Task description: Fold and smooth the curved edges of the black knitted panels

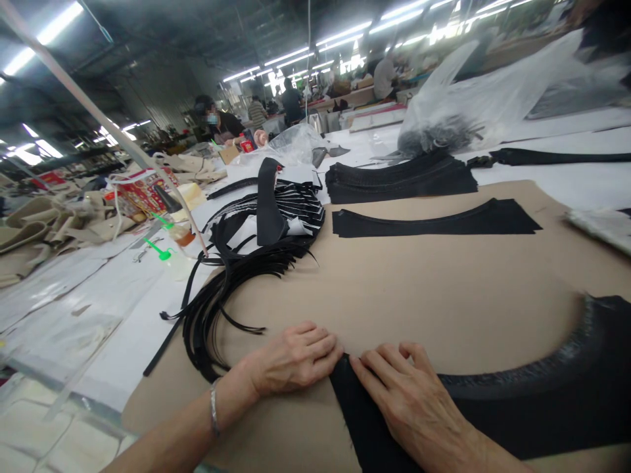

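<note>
**Entry one, left hand?**
Left hand (pixel 293 360), bare, silver bangle (pixel 213 407) at the wrist. Open, fingers (pixel 328 347) together and lying flat on tan kraft paper (pixel 444 309), tips just at the corner of a black fabric panel (pixel 517 410). Nothing held.

**Entry two, right hand?**
Right hand (pixel 409 401), palm down, fingers spread. Open, resting on the panel near that corner. No pinch, no closed hold.

**Step in hand?**
Both hands flat at one corner of the panel, nothing lifted.

**Location of the panel?**
Under the right hand and running off rightward from the grip. Curved, dark, with a ridged band along the upper edge, blurred at the far end.

**Surroundings?**
Straight ahead of the grip, a single flat black panel (pixel 434 220) on the paper. Beyond it, a stack of black panels (pixel 399 180) and a clear plastic bag (pixel 453 112). Left of the left hand, a heap of thin black curved strips (pixel 207 335), then a black-and-white striped bundle (pixel 296 210). Farther left, plastic bottles with green nozzles (pixel 170 263) and beige fabric pieces (pixel 29 230). Far off, a co-worker (pixel 221 121).
</note>
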Demonstrator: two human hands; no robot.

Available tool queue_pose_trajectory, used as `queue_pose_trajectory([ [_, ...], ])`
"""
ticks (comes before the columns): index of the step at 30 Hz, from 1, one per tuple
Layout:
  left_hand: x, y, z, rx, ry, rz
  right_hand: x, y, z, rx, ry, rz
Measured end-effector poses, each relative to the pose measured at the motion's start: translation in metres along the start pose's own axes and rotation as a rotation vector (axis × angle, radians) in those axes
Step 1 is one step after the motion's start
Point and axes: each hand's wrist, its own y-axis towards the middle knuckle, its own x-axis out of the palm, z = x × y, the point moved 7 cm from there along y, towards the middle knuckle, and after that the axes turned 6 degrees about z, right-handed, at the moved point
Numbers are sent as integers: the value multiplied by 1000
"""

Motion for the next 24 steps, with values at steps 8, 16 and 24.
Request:
queue_pose_trajectory([
  [8,4,-6,-4,-233,-111,34,-1,1,-3,-33,-52,-26],
  [16,3,-5,2,-172,-80,-7,1,4,-5,-50,-107,-45],
  [24,4,-1,4,-244,-143,18,1,2,-4,-30,-98,-44],
])
